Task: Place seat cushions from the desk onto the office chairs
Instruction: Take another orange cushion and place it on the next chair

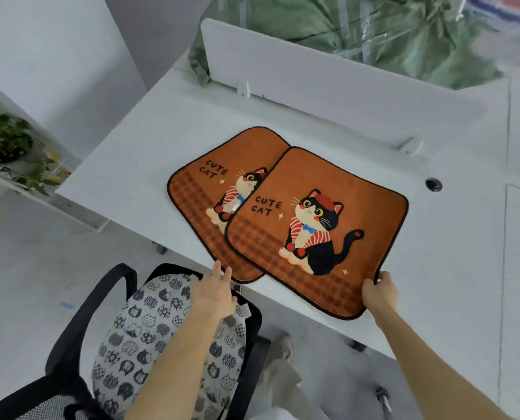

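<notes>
Two orange "cute cat" seat cushions lie overlapped on the white desk point(137, 153). The upper cushion point(337, 177) covers the right part of the lower cushion point(222, 159). My right hand point(379, 294) pinches the upper cushion's near right corner at the desk's front edge. My left hand point(214, 291) reaches forward with straight fingers, its tips at the near corner of the lower cushion, holding nothing. Below it stands a black office chair point(80, 316) with a cat-patterned pillow point(149, 328) on its seat.
A white divider panel point(328, 83) runs along the desk's far side, with a green bundle in plastic point(373, 28) behind it. A potted plant point(7, 144) sits on a shelf at the left. A cable hole point(433, 184) is in the desk at right.
</notes>
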Demonstrator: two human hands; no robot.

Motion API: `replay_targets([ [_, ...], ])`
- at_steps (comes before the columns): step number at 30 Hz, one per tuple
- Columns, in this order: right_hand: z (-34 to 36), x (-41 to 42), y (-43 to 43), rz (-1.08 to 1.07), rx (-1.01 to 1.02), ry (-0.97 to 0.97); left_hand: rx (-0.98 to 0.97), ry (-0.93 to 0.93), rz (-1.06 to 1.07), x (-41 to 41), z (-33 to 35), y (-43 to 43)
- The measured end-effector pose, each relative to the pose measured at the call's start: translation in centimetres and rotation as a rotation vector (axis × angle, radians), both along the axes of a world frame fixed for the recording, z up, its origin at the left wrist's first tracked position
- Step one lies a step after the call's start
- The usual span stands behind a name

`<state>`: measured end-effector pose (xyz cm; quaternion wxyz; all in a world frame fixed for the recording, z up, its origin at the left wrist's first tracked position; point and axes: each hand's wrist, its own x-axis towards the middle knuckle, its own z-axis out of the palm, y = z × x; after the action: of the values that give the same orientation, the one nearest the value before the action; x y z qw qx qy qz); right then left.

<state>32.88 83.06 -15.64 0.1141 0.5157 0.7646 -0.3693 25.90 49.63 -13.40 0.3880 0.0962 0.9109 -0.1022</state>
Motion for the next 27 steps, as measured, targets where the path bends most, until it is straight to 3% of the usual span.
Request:
replay_targets([
  [7,-0.4,-0.4,1.0,0.012,-0.033,-0.052,-0.129,0.056,-0.132,-4.2,2.4,3.5],
  [12,-0.9,-2.6,3.3,-0.007,0.121,-0.035,0.135,0.222,-0.026,-9.8,2.8,7.4],
  [16,-2.0,-4.6,4.0,0.032,0.283,-0.055,0.262,0.243,0.118,-14.2,1.2,10.0],
  [21,-3.9,-4.5,3.0,-0.003,0.400,-0.040,0.156,0.188,0.123,-16.2,-2.0,10.8],
  [27,-4.5,-4.6,3.0,0.030,0.443,-0.052,0.104,0.272,0.096,-16.3,-2.2,11.0],
])
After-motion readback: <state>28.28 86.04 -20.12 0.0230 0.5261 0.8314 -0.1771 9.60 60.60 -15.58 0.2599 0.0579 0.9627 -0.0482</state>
